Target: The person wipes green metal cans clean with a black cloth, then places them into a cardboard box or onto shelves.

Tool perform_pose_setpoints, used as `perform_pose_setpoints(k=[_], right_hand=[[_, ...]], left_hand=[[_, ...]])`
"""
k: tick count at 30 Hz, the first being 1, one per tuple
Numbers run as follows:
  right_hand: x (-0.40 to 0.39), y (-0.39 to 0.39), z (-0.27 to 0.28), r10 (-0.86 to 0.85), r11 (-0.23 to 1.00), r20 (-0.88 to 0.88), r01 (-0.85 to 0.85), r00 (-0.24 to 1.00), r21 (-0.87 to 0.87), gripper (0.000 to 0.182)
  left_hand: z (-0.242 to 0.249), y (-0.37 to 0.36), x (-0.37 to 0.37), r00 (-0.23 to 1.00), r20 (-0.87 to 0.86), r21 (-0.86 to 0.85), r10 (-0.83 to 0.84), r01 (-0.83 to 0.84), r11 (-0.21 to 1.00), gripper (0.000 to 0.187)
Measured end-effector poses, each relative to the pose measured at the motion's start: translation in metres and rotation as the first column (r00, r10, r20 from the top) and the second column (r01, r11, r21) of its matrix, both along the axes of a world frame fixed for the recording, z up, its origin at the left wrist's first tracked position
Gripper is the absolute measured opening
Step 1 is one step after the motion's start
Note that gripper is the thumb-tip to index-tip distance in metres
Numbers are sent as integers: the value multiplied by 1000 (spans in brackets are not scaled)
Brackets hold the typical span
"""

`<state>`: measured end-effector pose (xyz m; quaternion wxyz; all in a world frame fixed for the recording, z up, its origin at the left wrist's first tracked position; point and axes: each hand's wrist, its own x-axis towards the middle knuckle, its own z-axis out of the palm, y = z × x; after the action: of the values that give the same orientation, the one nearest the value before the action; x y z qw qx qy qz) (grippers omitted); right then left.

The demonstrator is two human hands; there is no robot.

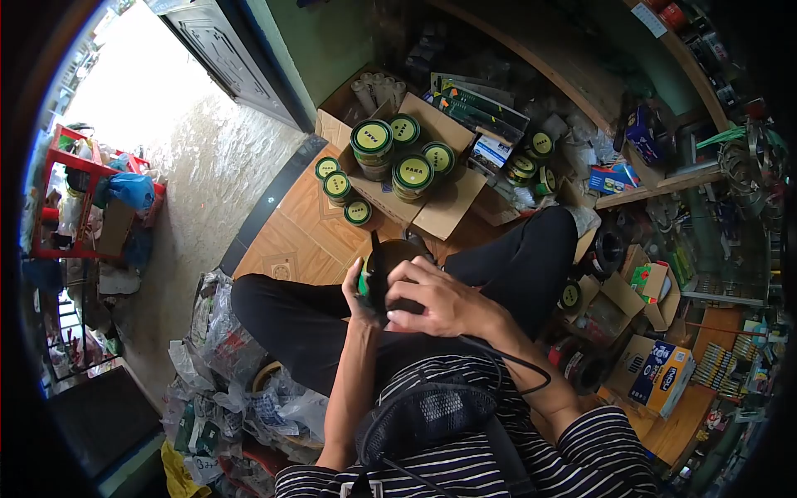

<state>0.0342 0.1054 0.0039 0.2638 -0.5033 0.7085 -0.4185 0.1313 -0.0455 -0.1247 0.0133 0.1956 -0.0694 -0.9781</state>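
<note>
Just above my lap, my left hand [359, 300] is closed round the side of a dark round can [378, 278] with a strip of green and yellow showing. A dark pointed piece sticks up at its far side; I cannot make out what it is. My right hand [436, 297] lies across the near side of the can, fingers curled against something dark that they partly hide. Beyond my hands, several green tins with yellow PAKA lids stand in and on an open cardboard box [452, 207]. Three more small tins [336, 184] stand on the tiled floor to its left.
My crossed legs [290, 319] frame the work. Crumpled plastic bags [224, 332] lie at left. A doorway with an open door [224, 50] is at upper left, with a red rack [62, 191] outside. Boxes, including an orange and blue one [656, 375], and shelves crowd the right.
</note>
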Motion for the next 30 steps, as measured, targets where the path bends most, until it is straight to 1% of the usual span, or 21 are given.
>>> perform_pose_setpoints(k=[1, 2, 3, 5, 6, 7, 9, 10, 11, 12, 13, 15, 17, 18, 22, 25, 26, 27, 28, 29, 30], right_hand=[[-4, 5, -7, -19, 1000, -21, 18, 1000, -25, 29], [-11, 10, -10, -82, 997, -42, 82, 996, 3, 29], [-17, 14, -12, -143, 989, -63, 145, 988, 30, 28], [-23, 12, -13, -294, 948, -102, 303, 950, 92, 28], [-23, 7, -12, -310, 945, -94, 317, 946, 73, 28], [-23, 2, -11, -327, 942, -86, 332, 941, 53, 28], [-19, -7, -10, -300, 952, 57, 303, 952, -49, 28], [-16, -10, -9, -276, 952, 128, 290, 953, -102, 29], [-14, -11, -5, -249, 946, 214, 284, 945, -154, 29], [-13, -11, 1, -217, 937, 295, 283, 931, -205, 29], [-11, -10, 4, -180, 925, 372, 286, 910, -252, 29], [-8, -2, -14, -286, 929, 155, 313, 946, -196, 27], [-9, 3, -24, -349, 936, -76, 342, 934, -89, 24], [-9, 5, -25, -366, 930, -180, 354, 913, -96, 26], [-3, -5, -22, -498, 862, -308, 501, 811, -75, 24], [-2, -17, -25, -528, 845, -179, 494, 830, -204, 25], [1, -18, -24, -495, 856, -128, 458, 859, -239, 26], [6, -15, -17, -428, 884, -1, 418, 904, -209, 26], [9, -10, -17, -337, 920, 63, 343, 939, -188, 26], [9, -4, -17, -243, 950, 127, 262, 962, -172, 26], [6, 1, -20, -214, 958, 116, 232, 970, -171, 26]], left_hand=[[2, -2, 0, 993, 120, -40, 3, 2, 999, 57], [-2, -5, -4, 1000, 27, 50, -11, 10, 999, 57], [-3, -4, -4, 997, -59, 26, -58, 60, 998, 57], [9, 7, -8, 998, 0, 16, -55, 55, 998, 57], [11, 10, -9, 998, -37, 48, -52, 53, 997, 58], [-2, 12, -7, 994, 24, 26, -103, 103, 994, 58], [-10, 13, -9, 998, 1, -52, -70, 70, 996, 61], [-13, 19, -7, 1000, 19, -163, -16, 19, 986, 61], [-14, 19, -8, 1000, 19, -95, -25, 26, 995, 59], [-15, 16, -8, 999, 6, -196, -32, 33, 980, 57], [-15, 16, -7, 999, 16, -177, -32, 34, 984, 57], [3, 14, -12, 999, 34, -138, -33, 37, 990, 58], [28, 10, -12, 994, 73, -19, -81, 82, 996, 57], [8, 7, -10, 996, 52, 43, -68, 66, 997, 56], [-3, 10, -6, 997, 22, 21, -78, 77, 997, 59], [9, 15, -8, 999, -17, -38, -50, 50, 998, 54], [-9, 14, -5, 995, -103, 20, -19, 21, 1000, 55], [-21, 12, -2, 985, -172, 37, 10, -4, 999, 55], [-32, 4, 2, 980, -201, 154, 15, 16, 988, 55], [-25, 2, 1, 991, -136, 107, 0, 15, 994, 54], [-17, -1, 0, 997, -70, 61, -16, 20, 998, 54]])
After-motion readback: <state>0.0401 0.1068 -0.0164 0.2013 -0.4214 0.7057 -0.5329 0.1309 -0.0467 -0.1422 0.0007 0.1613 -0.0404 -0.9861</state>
